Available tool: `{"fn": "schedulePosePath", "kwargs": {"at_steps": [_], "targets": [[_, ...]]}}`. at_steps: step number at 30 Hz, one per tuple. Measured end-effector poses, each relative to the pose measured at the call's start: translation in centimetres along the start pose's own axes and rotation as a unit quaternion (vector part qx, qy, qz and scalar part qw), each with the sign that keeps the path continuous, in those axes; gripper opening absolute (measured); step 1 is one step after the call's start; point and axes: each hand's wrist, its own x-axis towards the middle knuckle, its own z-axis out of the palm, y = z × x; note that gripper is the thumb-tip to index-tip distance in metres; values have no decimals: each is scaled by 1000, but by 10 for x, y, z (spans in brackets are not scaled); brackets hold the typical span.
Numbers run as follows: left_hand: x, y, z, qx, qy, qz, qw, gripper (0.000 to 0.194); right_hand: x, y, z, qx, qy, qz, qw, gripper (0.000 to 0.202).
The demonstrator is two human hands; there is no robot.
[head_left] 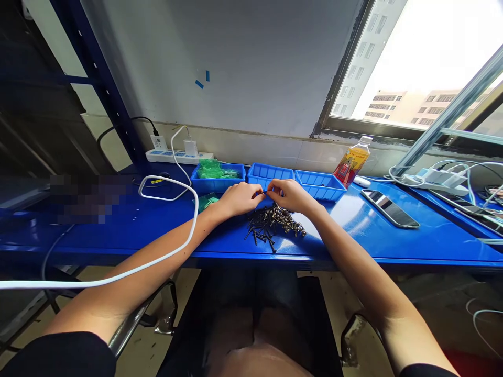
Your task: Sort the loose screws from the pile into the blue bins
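My left hand and my right hand meet fingertip to fingertip above the blue table. Both are closed in a pinch, and a small dark screw shows between them, mostly covered by the fingers. Right below lies a loose heap of dark and brass-toned screws, some long and thin. Behind my hands stand a blue bin and, to its right, another blue bin with a few small dark bits inside. Left of them, a third blue bin holds green plastic bags.
More green packaging lies by my left wrist. A white cable loops over my left forearm. A power strip sits at the wall. On the right are a drink bottle, a phone and a cabled power strip.
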Motion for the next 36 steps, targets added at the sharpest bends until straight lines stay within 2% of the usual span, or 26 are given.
{"fn": "schedulePosePath", "kwargs": {"at_steps": [25, 36], "targets": [[1, -3, -1, 1, 7, -17, 1000, 33, -1, -2, -2, -4, -4, 10, 1000, 10], [-1, 1, -3, 12, -10, -19, 1000, 32, -1, -1, -2, -6, -2, 7, 1000, 9]]}}
